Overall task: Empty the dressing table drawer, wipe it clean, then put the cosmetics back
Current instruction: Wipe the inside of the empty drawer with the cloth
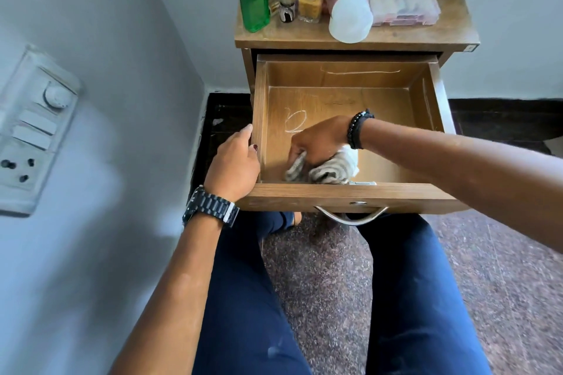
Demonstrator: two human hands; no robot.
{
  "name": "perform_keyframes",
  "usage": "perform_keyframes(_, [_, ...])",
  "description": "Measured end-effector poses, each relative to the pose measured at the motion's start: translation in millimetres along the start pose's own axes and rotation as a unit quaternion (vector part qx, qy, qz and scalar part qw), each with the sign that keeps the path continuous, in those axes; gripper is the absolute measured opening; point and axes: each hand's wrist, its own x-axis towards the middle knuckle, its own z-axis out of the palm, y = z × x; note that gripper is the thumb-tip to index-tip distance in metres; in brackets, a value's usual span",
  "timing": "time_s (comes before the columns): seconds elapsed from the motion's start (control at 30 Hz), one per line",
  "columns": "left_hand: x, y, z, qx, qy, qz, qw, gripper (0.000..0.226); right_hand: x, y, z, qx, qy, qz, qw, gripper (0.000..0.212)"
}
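The right hand (320,143) clenched a soft, limp grey-and-white cloth (332,169) near the open wooden drawer's (350,192) front edge; the left hand (234,164) gripped its front-left corner.

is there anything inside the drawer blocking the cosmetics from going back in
Only the wiping itself. The right hand presses a crumpled white and grey cloth on the floor of the open wooden drawer, near its front. Otherwise the drawer is bare except for pale scribble marks. The cosmetics, like the green plastic bottle, stand on the tabletop above.
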Motion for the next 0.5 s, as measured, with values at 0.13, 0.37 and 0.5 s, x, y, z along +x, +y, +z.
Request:
perform_keyframes(0.13, [0,5,2,0.040,0.009,0.011,0.999,0.047,-28,28,-2,-0.032,-0.106,0.076,0.991,0.013])
perform_keyframes(0.37, [8,14,-2,0.148,0.025,0.016,0.989,0.032,-29,30,9,0.092,-0.022,0.043,0.995,0.019])
perform_keyframes(0.5, [15,9,1,0.098,0.028,0.024,0.995,0.022,1,-9,9,0.125,0.096,-0.027,0.987,0.027])
